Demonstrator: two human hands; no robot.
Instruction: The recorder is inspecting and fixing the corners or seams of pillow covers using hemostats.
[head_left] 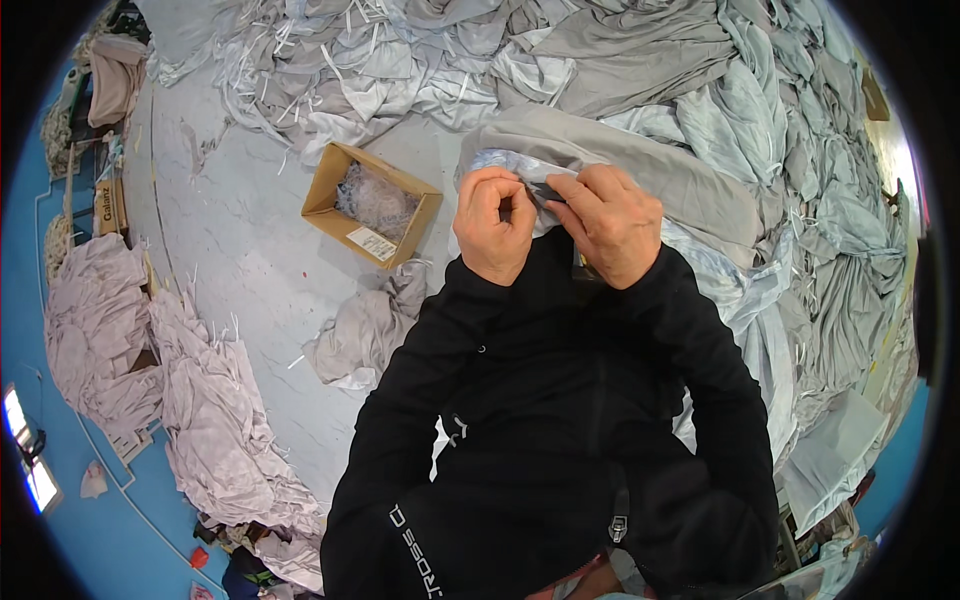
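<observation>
My left hand (pixel 495 225) is closed in a pinch, thumb against the curled fingers, at the near edge of a grey fabric piece (pixel 610 150) with a pale blue patterned underside (pixel 508 160). Just to its right, my right hand (pixel 615 222) is closed too. From its fingertips a small dark, narrow thing (pixel 541 190) points toward the left hand; its kind does not show. Under the right palm, part of a black and yellowish object (pixel 583 268) peeks out. The fingers hide the exact spot on the cloth between the hands.
Left of my hands stands an open cardboard box (pixel 415 225) holding crumpled clear plastic. A crumpled grey cloth (pixel 365 330) lies below it. Heaps of grey fabric (pixel 400 65) with white ties spread along the far side and right. Pinkish-grey cloth (pixel 215 430) drapes over the left table edge.
</observation>
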